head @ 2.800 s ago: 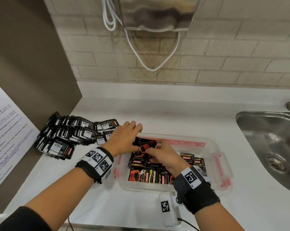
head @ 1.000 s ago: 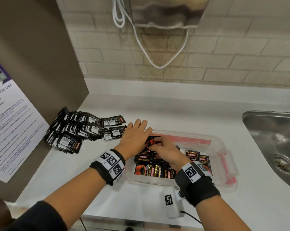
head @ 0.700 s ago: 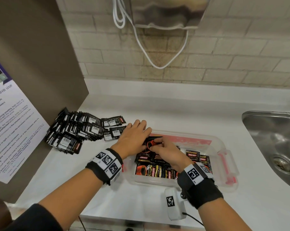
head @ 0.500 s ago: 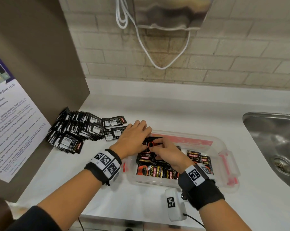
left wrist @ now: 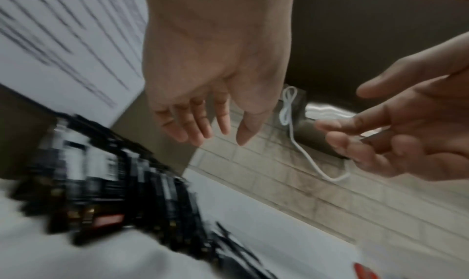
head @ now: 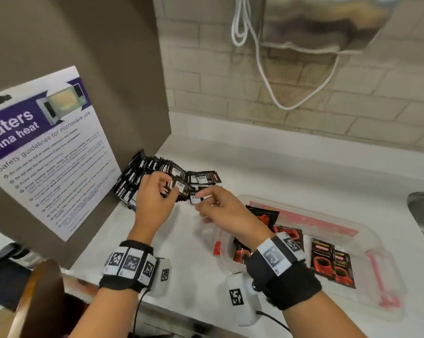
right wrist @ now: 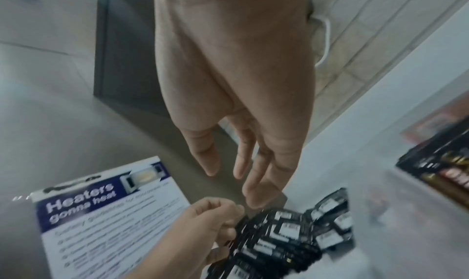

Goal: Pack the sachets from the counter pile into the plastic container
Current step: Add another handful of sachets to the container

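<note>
So the sachet pile (head: pixel 157 176) sits at the back-left of the counter (head: pixel 303 172), jammed right up against the brown side panel (head: pixel 84 45). It's a fanned-out heap of black packets, mostly back side up with white barcode labels showing, and a couple of loose ones trail off its right end toward the middle of the counter.

Both hands are over that pile. The left hand (head: pixel 155 198) hovers above the pile's front-right part; from the head view the fingers look curled downward, while the left wrist view shows them loosely extended with nothing in them, so it's a relaxed, empty hand as far as I can tell. The right hand (head: pixel 220 208) is just to its right, fingers also loose and spread. It's close to the trailing sachets, but with the blur I can't tell whether it's actually touching one.

The plastic container (head: pixel 377 242) is near the front edge of the counter, right of the hands. It's clear with red latches and already has sachets in it: red-and-black ones face up, lying in a loose row along the bottom.

Beyond that, a microwave safety poster (head: pixel 50 147) is stuck on the side panel, a white cable (head: pixel 262 69) hangs in a loop down the tiled wall, and a sink edge (head: pixel 423 211) peeks in at the right.
</note>
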Demonstrator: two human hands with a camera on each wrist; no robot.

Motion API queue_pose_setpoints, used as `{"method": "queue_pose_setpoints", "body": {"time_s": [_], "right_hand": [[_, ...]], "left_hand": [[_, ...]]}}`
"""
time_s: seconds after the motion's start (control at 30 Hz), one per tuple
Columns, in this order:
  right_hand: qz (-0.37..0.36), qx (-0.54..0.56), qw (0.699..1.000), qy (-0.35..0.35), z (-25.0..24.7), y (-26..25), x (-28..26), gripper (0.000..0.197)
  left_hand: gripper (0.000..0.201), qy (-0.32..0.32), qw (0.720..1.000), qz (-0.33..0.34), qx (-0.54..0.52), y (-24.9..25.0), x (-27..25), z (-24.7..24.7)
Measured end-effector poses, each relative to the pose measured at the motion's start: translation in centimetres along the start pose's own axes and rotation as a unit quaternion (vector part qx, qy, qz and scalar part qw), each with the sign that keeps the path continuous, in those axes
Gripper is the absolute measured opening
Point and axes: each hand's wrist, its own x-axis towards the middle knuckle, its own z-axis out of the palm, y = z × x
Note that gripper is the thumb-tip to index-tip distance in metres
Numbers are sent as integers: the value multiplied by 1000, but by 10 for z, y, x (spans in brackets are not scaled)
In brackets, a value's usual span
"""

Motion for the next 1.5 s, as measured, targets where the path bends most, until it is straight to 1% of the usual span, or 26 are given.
{"method": "queue_pose_setpoints", "body": {"time_s": [0.1, 0.17, 0.2, 0.27, 0.33, 0.4, 0.53, 0.63, 0.73, 0.83, 0.97, 1.03, 1.17, 1.23, 1.33, 1.37, 1.5], "right_hand": [[2, -30, 998, -47, 35, 3, 21, 31], [2, -64, 995, -80, 56, 6, 37, 39], [5, -94, 991, -95, 64, 7, 45, 44], [11, -171, 977, -129, 79, 9, 63, 54], [14, -225, 963, -150, 83, 10, 76, 60], [23, -245, 955, -166, 93, 12, 88, 63], [20, -247, 953, -173, 111, 17, 102, 66], [-3, -226, 963, -147, 121, 21, 108, 64], [-24, -211, 970, -120, 125, 27, 114, 64], [-38, -236, 962, -129, 126, 34, 117, 67], [-43, -225, 964, -135, 125, 40, 121, 67], [-45, -215, 966, -138, 123, 42, 123, 64], [-41, -178, 973, -139, 119, 45, 124, 57], [-36, -154, 978, -138, 119, 47, 123, 55], [-33, -118, 983, -139, 119, 51, 121, 55], [-32, -105, 984, -140, 120, 53, 121, 55], [-31, -55, 989, -135, 126, 59, 116, 53]], "left_hand": [[35, 91, 989, -115, 10, -37, 1, -22], [40, 126, 974, -187, -7, -59, 0, -32], [44, 131, 966, -221, -22, -69, 0, -34], [55, 114, 951, -285, -38, -86, -3, -34], [75, 81, 944, -315, -45, -91, -3, -27], [90, 78, 942, -319, -64, -96, -1, -24], [92, 82, 939, -321, -90, -108, 10, -20], [87, 84, 935, -325, -120, -111, 15, -18], [80, 101, 930, -324, -140, -109, 18, -15], [72, 108, 931, -318, -141, -107, 21, -12], [65, 105, 933, -324, -119, -107, 23, -11], [65, 97, 932, -332, -104, -106, 22, -12], [47, 103, 936, -326, -82, -104, 17, -12], [48, 105, 938, -322, -77, -101, 13, -12], [58, 111, 940, -315, -76, -98, 7, -12], [59, 114, 940, -314, -73, -97, 6, -13], [47, 134, 943, -297, -69, -93, -1, -17]]}}
